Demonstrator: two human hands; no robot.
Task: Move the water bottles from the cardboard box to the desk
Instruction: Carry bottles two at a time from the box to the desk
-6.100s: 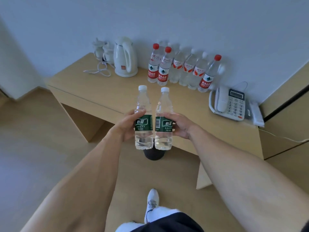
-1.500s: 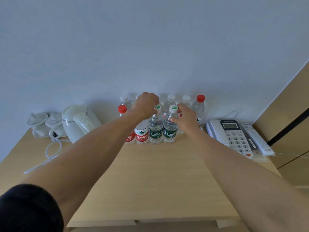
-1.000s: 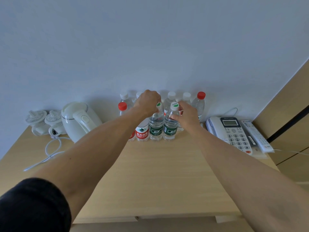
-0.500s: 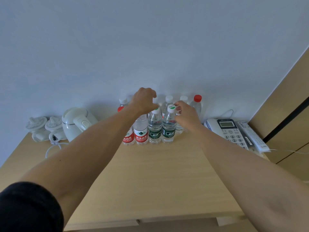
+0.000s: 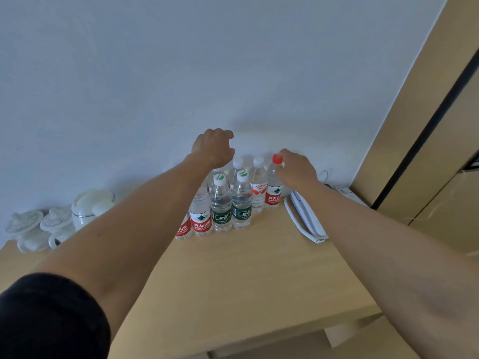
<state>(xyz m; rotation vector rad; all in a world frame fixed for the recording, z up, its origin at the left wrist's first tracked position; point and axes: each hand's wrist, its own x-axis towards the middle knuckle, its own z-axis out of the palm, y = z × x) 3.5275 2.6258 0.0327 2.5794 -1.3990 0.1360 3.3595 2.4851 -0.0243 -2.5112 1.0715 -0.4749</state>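
Since every bottle shown looks full and capped, each should feel fairly heavy for its size, with thin walls that give under a squeeze and a smooth, perhaps slippery label band. From the left, the kettle (image 5: pixel 89 208) stands on the table (image 5: pixel 246 275); then the left hand (image 5: pixel 212 147) hovers above the row, fingers loosely curled, holding nothing. Below it stand the two green-label bottles (image 5: pixel 230 203), upright and touching. At the right end, the right hand (image 5: pixel 295 168) touches the red-cap bottle (image 5: pixel 273 189) near its cap; whether its fingers pinch it I cannot tell. Gripping mid-body seems safest.
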